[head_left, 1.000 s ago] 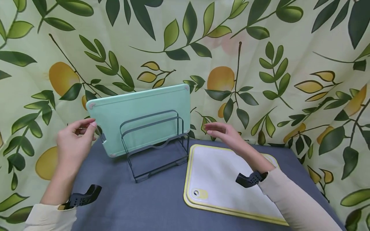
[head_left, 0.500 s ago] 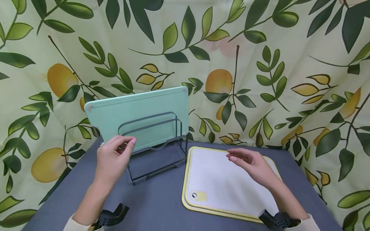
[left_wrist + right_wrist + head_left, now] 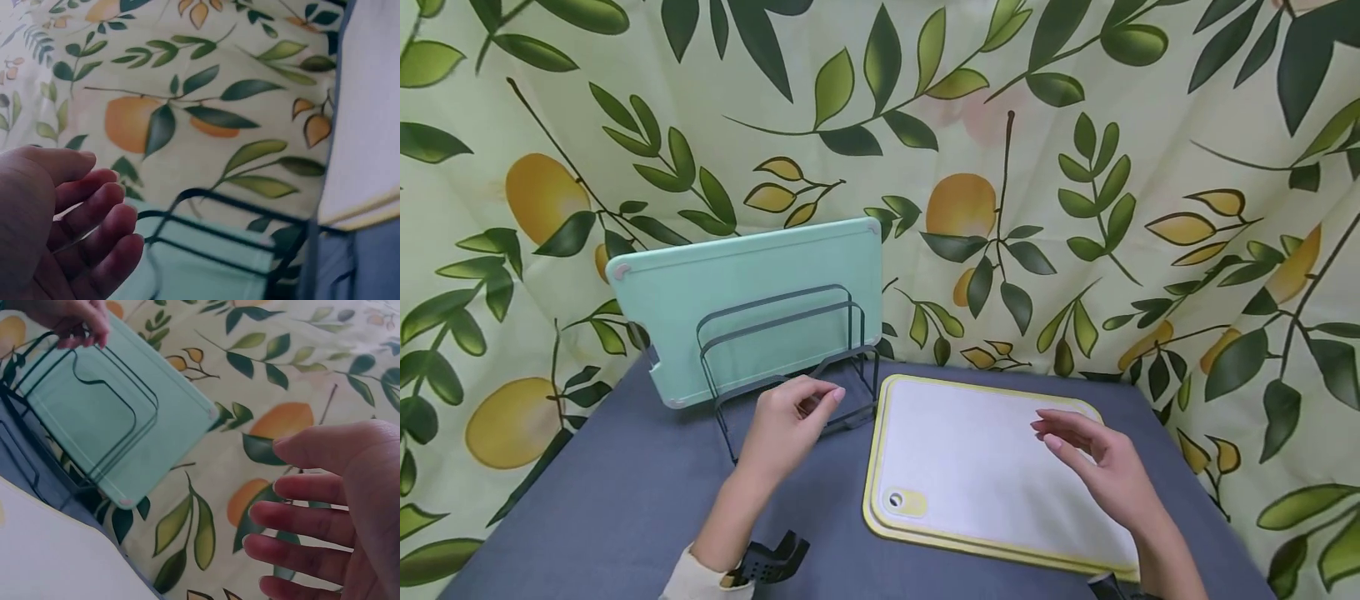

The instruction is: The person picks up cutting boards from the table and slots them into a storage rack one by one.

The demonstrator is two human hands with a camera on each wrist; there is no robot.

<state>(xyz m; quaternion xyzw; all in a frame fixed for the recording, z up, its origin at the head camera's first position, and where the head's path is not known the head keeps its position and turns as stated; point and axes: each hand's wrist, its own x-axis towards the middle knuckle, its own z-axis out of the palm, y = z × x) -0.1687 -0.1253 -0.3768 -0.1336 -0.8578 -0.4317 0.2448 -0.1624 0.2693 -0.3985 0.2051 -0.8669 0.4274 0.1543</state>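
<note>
A mint-green cutting board (image 3: pixel 760 292) stands on edge in a dark wire rack (image 3: pixel 782 312) at the left of the table. My left hand (image 3: pixel 790 425) hovers in front of the rack with loosely bent fingers and nothing held; it covers the rack's lower front in the head view. White cutting boards with yellow rims (image 3: pixel 970 467) lie flat, stacked, to the right of the rack. Over their right part hangs my right hand (image 3: pixel 1097 467), fingers relaxed and spread slightly, holding nothing. In the right wrist view its fingers (image 3: pixel 300 519) are apart from any object.
A grey-blue cloth (image 3: pixel 602 492) covers the table. Behind it hangs a curtain (image 3: pixel 820 108) printed with leaves and orange fruit, close to the rack and the mint-green board.
My left hand has left the mint-green board's left edge and moved right, in front of the rack. My right hand has moved right and down over the white boards.
</note>
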